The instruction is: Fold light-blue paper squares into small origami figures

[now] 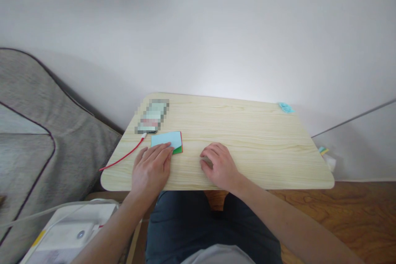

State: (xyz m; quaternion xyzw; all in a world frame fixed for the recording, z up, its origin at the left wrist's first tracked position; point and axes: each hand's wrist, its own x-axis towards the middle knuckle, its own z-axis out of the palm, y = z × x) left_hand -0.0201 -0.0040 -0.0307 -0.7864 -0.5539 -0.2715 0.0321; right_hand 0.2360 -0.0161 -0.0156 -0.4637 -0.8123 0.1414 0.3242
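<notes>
A small stack of coloured paper (166, 137) lies on the left part of the table, light blue on top. Green shows under its near right corner, and a red edge runs along the right side. My left hand (153, 166) rests over the near side of the stack, its thumb and forefinger closed at the corner of the light blue sheet. To the right, apart from the paper, my right hand (220, 165) lies on the tabletop. Its fingers are curved, with a gap between thumb and fingers and nothing seen in it.
A blurred-out phone (153, 115) lies behind the stack, with a red charging cable (125, 156) running off the left edge. A crumpled light blue item (286, 107) sits at the table's (262, 144) far right corner. A grey sofa (71, 132) stands left; a white wall rises behind.
</notes>
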